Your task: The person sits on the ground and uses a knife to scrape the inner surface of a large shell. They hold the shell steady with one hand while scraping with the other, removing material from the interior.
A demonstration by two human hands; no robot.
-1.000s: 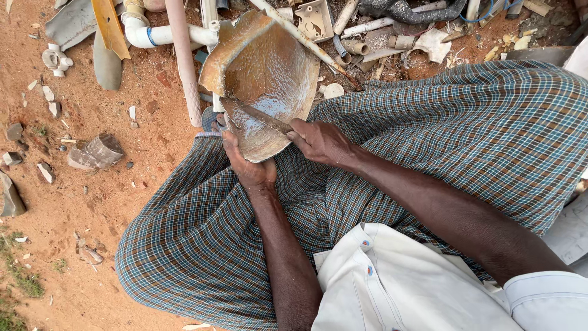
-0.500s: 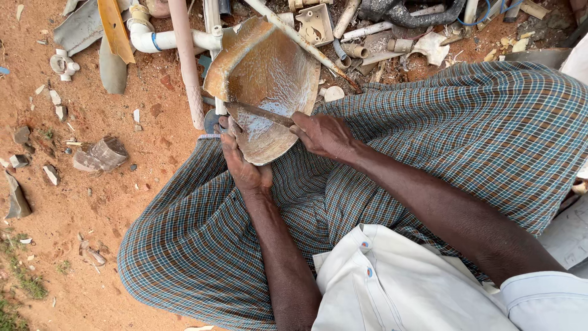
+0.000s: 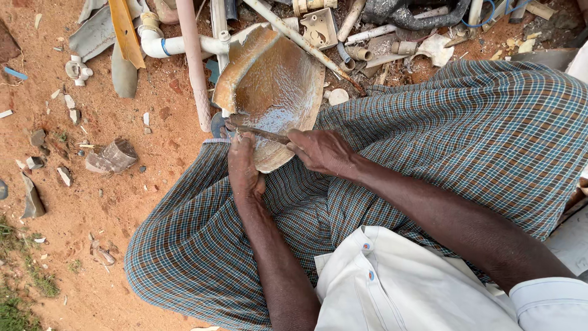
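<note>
Broken rusty basin piece (image 3: 275, 86) rests against checked cloth (image 3: 429, 135) at knees. Left hand (image 3: 244, 168) grips its lower edge; right hand (image 3: 321, 150) clamped on small hammer (image 3: 254, 129). Red dirt ground (image 3: 92, 202), pipe scraps (image 3: 184, 46) around.

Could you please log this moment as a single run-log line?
left hand: steadies curved shard at near edge | right hand: grips rusty tool across shard | shard rests on checked cloth | ground: pipes
</note>
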